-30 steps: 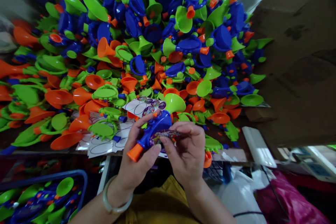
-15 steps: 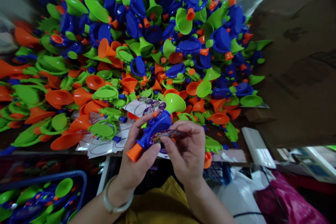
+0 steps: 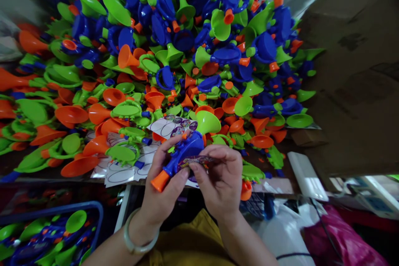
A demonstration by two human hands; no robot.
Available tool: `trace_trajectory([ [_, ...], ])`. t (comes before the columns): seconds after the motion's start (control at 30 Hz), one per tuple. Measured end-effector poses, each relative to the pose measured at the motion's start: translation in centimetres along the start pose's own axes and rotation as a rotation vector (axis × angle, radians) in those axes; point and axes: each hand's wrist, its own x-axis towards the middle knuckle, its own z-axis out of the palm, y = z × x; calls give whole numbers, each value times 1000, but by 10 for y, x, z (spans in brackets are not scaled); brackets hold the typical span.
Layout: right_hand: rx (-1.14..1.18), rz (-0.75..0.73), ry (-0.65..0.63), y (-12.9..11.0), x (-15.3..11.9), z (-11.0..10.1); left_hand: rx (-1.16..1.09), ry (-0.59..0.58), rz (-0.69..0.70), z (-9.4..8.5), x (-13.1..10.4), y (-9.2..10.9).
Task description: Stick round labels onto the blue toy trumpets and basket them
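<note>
A blue toy trumpet (image 3: 187,149) with an orange mouthpiece and a green bell is wrapped by the fingers and thumb of my left hand (image 3: 162,187), its mouthpiece toward me. My right hand (image 3: 221,178) pinches a dark, patterned oval sticker (image 3: 196,159) between thumb and fingers, over the trumpet's flat side. My left thumb is at the sticker's near left edge. Beyond the trumpet lies a sheet of round stickers (image 3: 170,126), partly covered by toys and my left hand.
A large heap of toy trumpets (image 3: 165,77) covers the table. Sheets with oval outlines (image 3: 116,176) lie at its front edge. A blue basket (image 3: 100,216) of trumpets stands lower left. At right are a white box-shaped device (image 3: 307,176), cardboard (image 3: 352,91) and plastic bags (image 3: 280,232).
The sticker has tilted, so less of its printed face shows above the trumpet. My left thumb has drawn back slightly. Both hands stay in nearly the same place.
</note>
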Motion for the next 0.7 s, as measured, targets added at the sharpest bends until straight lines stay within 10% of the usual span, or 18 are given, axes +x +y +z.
trace_trajectory([
  [0.23, -339, -223, 44, -3, 12, -3, -43, -51, 117, 6, -9, 0],
  [0.7, -617, -189, 134, 4, 15, -7, 18, 26, 132, 5, -12, -4],
])
